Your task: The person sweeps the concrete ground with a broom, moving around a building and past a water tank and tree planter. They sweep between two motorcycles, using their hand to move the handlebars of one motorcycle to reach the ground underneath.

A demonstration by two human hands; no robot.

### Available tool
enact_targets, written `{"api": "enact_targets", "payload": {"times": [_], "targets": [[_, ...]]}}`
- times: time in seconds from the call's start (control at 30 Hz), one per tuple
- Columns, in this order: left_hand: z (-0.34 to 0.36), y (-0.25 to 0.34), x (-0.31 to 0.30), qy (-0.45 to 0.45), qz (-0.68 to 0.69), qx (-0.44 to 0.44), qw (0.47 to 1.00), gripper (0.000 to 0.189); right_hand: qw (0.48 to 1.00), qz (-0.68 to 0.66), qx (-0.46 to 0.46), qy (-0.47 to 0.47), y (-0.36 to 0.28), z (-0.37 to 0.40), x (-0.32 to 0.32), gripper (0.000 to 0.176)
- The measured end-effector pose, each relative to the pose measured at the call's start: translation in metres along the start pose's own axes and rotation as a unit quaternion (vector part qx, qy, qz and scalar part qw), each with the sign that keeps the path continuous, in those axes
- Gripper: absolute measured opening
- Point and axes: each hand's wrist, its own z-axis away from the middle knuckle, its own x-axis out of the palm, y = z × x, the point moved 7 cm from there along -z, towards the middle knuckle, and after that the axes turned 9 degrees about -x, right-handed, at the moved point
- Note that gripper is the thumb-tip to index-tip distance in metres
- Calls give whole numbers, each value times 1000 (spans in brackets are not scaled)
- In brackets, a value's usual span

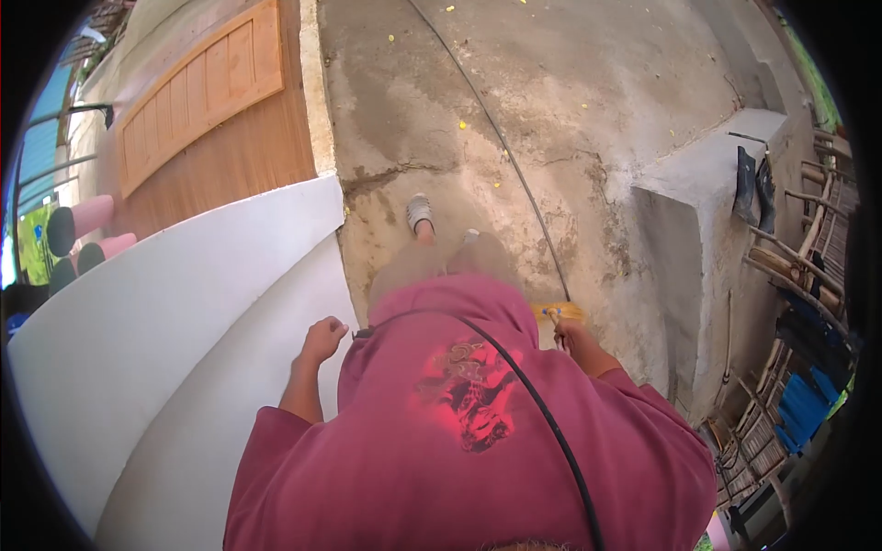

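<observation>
My right hand [572,340] is wrapped round the handle of a broom with straw-yellow bristles [540,310]. It is at my right side, and part of the handle is hidden by the fingers. My left hand [323,338] hangs beside the white curved wall [211,241], its fingers curled in and nothing visible in them. A black cable [525,375] crosses the front of my maroon shirt [386,432], with one end near my left hand.
A dark hose [501,138] runs along the stained concrete floor [404,83], where a few yellow leaves lie. A wooden panel [204,87] is at the left. On the right stand a concrete block [712,151] and stacked wooden poles [781,266].
</observation>
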Motion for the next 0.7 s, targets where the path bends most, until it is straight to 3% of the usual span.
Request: {"api": "enact_targets", "payload": {"times": [0.07, 0.1, 0.13, 0.17, 0.2, 0.23, 0.27, 0.37, 0.47, 0.53, 0.6, 0.63, 0.67, 0.7], "targets": [[13, 5, -31, 26, 29, -8, 999, 35, 991, -132, -3, 3, -76, -50, 10, 27], [19, 13, -49, 35, 40, -12, 999, 34, 995, -89, -50, 18, -131, -59, 3, 21], [19, 23, -66, 46, 51, -12, 998, 33, 987, -60, -140, 53, -217, -9, 7, 21], [23, 26, -77, 48, 61, -19, 997, 32, 963, -93, -231, 104, -282, -3, 5, 18], [24, 27, -83, 49, 61, -25, 997, 32, 920, -325, -198, 92, -332, 11, 4, 13], [24, 27, -89, 53, 59, -32, 996, 32, 906, -367, -209, 40, -379, -9, -4, 13], [24, 24, -93, 53, 57, -42, 996, 32, 935, -237, -259, 42, -431, 39, -19, 18], [20, 18, -87, 42, 52, -47, 997, 32, 919, -254, -301, 25, -530, 48, -32, 19], [12, 1, -72, 34, 81, -51, 995, 32, 902, -276, -332, -27, -570, 118, -10, 16], [12, -1, -63, 28, 120, -56, 991, 33, 878, -317, -345, -92, -554, 137, 26, 14], [2, -11, -46, 27, 148, -54, 987, 32, 855, -373, -292, -211, -514, 163, 70, 12], [-2, -14, -36, 28, 166, -56, 984, 32, 858, -398, -228, -231, -490, 177, 89, 11], [-5, -14, -28, 29, 172, -55, 983, 32, 922, -264, -239, -152, -478, 243, 99, 15], [-7, -13, -22, 29, 176, -56, 982, 31, 909, -301, -201, -206, -458, 233, 119, 11]]}}
